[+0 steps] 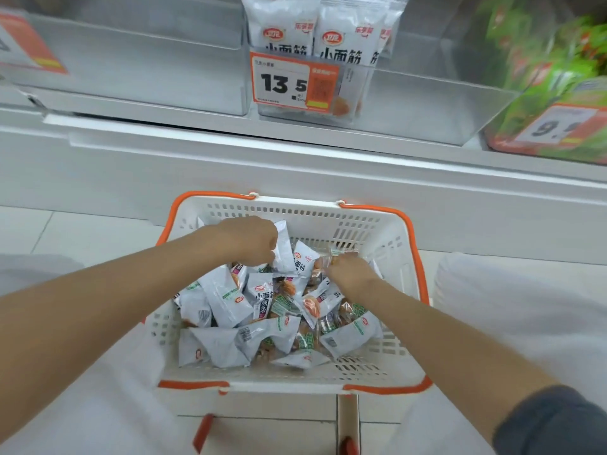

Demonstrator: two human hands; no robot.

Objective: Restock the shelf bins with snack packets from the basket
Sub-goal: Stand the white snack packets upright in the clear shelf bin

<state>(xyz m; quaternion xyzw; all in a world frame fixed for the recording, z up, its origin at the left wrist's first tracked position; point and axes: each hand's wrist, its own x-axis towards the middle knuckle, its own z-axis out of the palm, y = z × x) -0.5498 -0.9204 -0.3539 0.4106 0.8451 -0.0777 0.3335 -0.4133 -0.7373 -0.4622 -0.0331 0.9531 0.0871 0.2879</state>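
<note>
A white basket with orange handles (387, 231) sits on the floor in front of the shelf, holding several silver-white snack packets (226, 300) and some clear ones. Inside it, my left hand (249, 239) is closed on a silver-white packet (284, 251) near the far wall. My right hand (348, 269) pinches a small clear snack packet (328, 257) further right. Above, a clear shelf bin (410, 106) with a 13.5 price tag (285, 82) holds a few upright silver-white packets (348, 31).
To the left is another clear shelf bin (147, 64) with an orange tag at its far left. On the right, green packets (558, 77) fill a bin with a 9-something tag. A white shelf ledge (295, 159) juts out between bins and basket. Tiled floor surrounds the basket.
</note>
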